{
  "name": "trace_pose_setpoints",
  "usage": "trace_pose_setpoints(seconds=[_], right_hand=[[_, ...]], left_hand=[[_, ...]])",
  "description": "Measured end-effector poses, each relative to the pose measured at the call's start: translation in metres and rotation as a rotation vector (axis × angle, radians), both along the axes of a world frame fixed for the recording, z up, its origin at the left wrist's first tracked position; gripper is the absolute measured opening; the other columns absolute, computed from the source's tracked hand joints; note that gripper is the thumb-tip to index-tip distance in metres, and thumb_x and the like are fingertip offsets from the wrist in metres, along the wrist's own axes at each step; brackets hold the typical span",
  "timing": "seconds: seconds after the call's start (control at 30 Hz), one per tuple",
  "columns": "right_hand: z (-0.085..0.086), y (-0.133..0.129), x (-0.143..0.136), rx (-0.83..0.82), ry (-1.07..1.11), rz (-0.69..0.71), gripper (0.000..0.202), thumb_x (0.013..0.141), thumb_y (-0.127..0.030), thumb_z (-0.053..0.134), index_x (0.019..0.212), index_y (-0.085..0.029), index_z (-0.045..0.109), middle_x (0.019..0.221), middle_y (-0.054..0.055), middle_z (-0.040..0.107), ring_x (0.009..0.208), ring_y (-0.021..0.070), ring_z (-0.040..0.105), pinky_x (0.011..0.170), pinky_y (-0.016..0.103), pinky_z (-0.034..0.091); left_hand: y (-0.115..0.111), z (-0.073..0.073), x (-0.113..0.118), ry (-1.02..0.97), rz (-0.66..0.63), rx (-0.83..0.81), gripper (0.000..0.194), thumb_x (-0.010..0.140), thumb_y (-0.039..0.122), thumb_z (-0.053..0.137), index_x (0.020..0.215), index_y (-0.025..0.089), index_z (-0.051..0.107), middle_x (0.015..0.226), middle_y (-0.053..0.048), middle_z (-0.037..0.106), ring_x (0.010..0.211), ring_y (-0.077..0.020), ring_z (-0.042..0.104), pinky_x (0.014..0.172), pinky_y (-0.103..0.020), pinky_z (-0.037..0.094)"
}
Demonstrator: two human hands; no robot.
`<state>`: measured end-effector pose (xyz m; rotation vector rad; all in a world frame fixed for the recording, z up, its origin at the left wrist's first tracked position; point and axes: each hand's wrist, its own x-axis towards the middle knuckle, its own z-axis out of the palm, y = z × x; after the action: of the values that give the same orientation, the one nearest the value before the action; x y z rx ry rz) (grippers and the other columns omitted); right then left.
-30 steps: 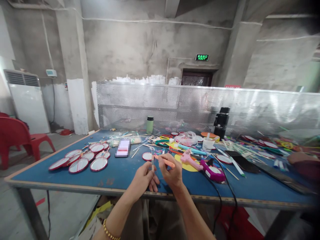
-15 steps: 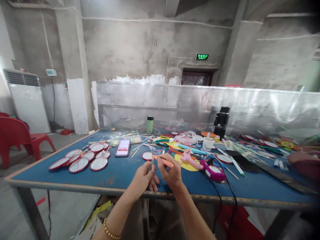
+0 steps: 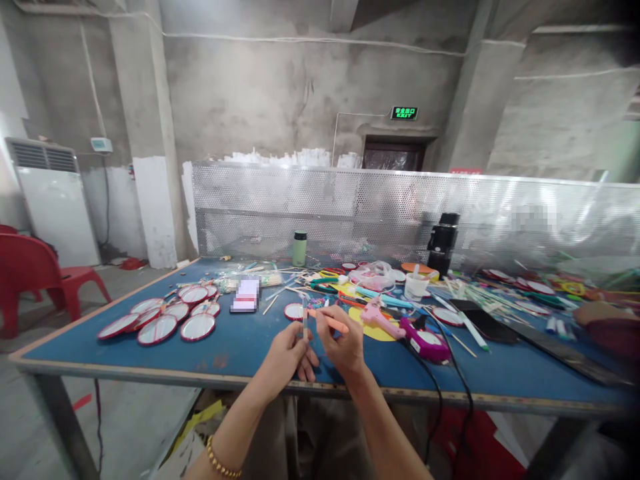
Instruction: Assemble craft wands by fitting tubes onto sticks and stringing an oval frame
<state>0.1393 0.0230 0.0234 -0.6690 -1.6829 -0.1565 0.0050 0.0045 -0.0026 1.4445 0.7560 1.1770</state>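
Observation:
Near the front edge of the table, my left hand (image 3: 289,352) is closed around a thin, pale, narrow strip (image 3: 305,321) that stands upright from its fingers. My right hand (image 3: 346,341) grips an orange pen-shaped tool (image 3: 334,324), its tip pointing left against or very close to the strip. Whether the tip touches is too small to tell. Just behind the strip lies a round red-rimmed disc (image 3: 292,311), partly covered by it. Right of my right hand are a yellow sheet (image 3: 371,331) and a pink and purple corded tool (image 3: 425,341).
Several red-rimmed discs (image 3: 158,329) lie heaped on the left of the blue table (image 3: 230,360), near a phone (image 3: 247,295). Further back stand a green bottle (image 3: 299,249), a white cup (image 3: 416,287) and a black flask (image 3: 443,245). Thin sticks and a dark flat bar (image 3: 565,353) spread rightward.
Almost nothing differs. Both hands keep their hold and place, and the orange tool has shifted very slightly at most.

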Motion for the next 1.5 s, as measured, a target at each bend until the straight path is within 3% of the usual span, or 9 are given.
trace_pose_setpoints(seconds=[0.37, 0.67, 0.8, 0.9, 1.0, 1.13, 1.3, 1.4, 1.5], right_hand=[[0.000, -0.001, 0.000, -0.018, -0.028, 0.044, 0.015, 0.090, -0.019, 0.050, 0.081, -0.019, 0.063, 0.069, 0.001, 0.066, 0.061, 0.0118, 0.060, 0.061, 0.023, 0.047], [-0.006, -0.001, -0.002, -0.028, -0.060, 0.077, 0.013, 0.088, -0.020, 0.052, 0.081, -0.019, 0.063, 0.070, 0.001, 0.065, 0.059, 0.0106, 0.058, 0.059, 0.022, 0.047], [0.003, -0.005, 0.005, -0.024, -0.023, 0.049, 0.015, 0.090, -0.021, 0.052, 0.083, -0.018, 0.065, 0.073, 0.002, 0.067, 0.062, 0.0114, 0.060, 0.061, 0.023, 0.048], [0.019, -0.006, 0.028, -0.045, 0.059, -0.038, 0.020, 0.093, -0.022, 0.048, 0.088, -0.018, 0.066, 0.080, 0.004, 0.068, 0.071, 0.0138, 0.063, 0.066, 0.025, 0.050], [0.031, -0.002, 0.060, -0.094, 0.061, -0.208, 0.022, 0.094, -0.030, 0.048, 0.091, -0.018, 0.066, 0.079, 0.003, 0.069, 0.068, 0.0143, 0.064, 0.064, 0.025, 0.051], [0.025, 0.000, 0.090, -0.129, -0.081, -0.247, 0.018, 0.090, -0.033, 0.055, 0.092, -0.020, 0.068, 0.092, 0.005, 0.071, 0.085, 0.0180, 0.066, 0.075, 0.027, 0.050], [0.005, -0.002, 0.093, -0.358, -0.590, -0.637, 0.024, 0.096, -0.028, 0.046, 0.110, -0.026, 0.065, 0.105, 0.004, 0.068, 0.089, 0.0178, 0.065, 0.066, 0.024, 0.044], [0.006, 0.003, 0.087, -0.423, -0.704, -0.678, 0.023, 0.095, -0.024, 0.046, 0.103, -0.025, 0.067, 0.099, 0.005, 0.068, 0.081, 0.0179, 0.065, 0.059, 0.025, 0.038], [0.013, 0.012, 0.079, -0.467, -0.793, -0.678, 0.020, 0.093, -0.019, 0.047, 0.092, -0.022, 0.067, 0.094, 0.006, 0.068, 0.082, 0.0176, 0.064, 0.063, 0.025, 0.037]], left_hand=[[-0.004, 0.005, 0.000, -0.013, 0.008, -0.009, 0.029, 0.082, 0.047, 0.054, 0.087, 0.020, 0.044, 0.055, 0.003, 0.063, 0.035, -0.0118, 0.060, 0.032, -0.016, 0.037], [-0.002, 0.001, -0.001, -0.010, 0.002, -0.006, 0.025, 0.083, 0.043, 0.053, 0.089, 0.019, 0.045, 0.057, 0.002, 0.064, 0.037, -0.0130, 0.061, 0.034, -0.017, 0.039], [-0.003, 0.001, -0.001, -0.005, 0.016, -0.007, 0.024, 0.083, 0.042, 0.052, 0.087, 0.020, 0.043, 0.057, 0.002, 0.065, 0.038, -0.0134, 0.062, 0.035, -0.017, 0.039], [-0.004, 0.001, -0.002, -0.002, 0.024, -0.018, 0.023, 0.083, 0.041, 0.051, 0.088, 0.020, 0.042, 0.058, 0.001, 0.066, 0.039, -0.0138, 0.062, 0.035, -0.018, 0.039], [-0.005, 0.000, -0.002, -0.001, 0.035, -0.022, 0.022, 0.082, 0.040, 0.051, 0.088, 0.020, 0.043, 0.059, 0.001, 0.067, 0.039, -0.0131, 0.062, 0.035, -0.018, 0.039], [-0.006, 0.001, -0.002, 0.010, 0.049, -0.019, 0.022, 0.082, 0.040, 0.052, 0.086, 0.019, 0.045, 0.059, 0.001, 0.067, 0.038, -0.0123, 0.061, 0.035, -0.017, 0.038], [-0.005, 0.001, -0.002, 0.038, 0.059, -0.006, 0.020, 0.082, 0.039, 0.050, 0.084, 0.019, 0.046, 0.058, 0.001, 0.066, 0.038, -0.0121, 0.060, 0.036, -0.018, 0.038], [-0.004, 0.000, -0.002, 0.049, 0.057, -0.001, 0.018, 0.083, 0.037, 0.049, 0.085, 0.019, 0.047, 0.058, 0.000, 0.066, 0.039, -0.0125, 0.061, 0.036, -0.018, 0.039], [-0.003, -0.001, -0.003, 0.052, 0.050, -0.004, 0.016, 0.084, 0.035, 0.048, 0.086, 0.019, 0.047, 0.058, 0.001, 0.066, 0.039, -0.0126, 0.061, 0.036, -0.018, 0.039]])
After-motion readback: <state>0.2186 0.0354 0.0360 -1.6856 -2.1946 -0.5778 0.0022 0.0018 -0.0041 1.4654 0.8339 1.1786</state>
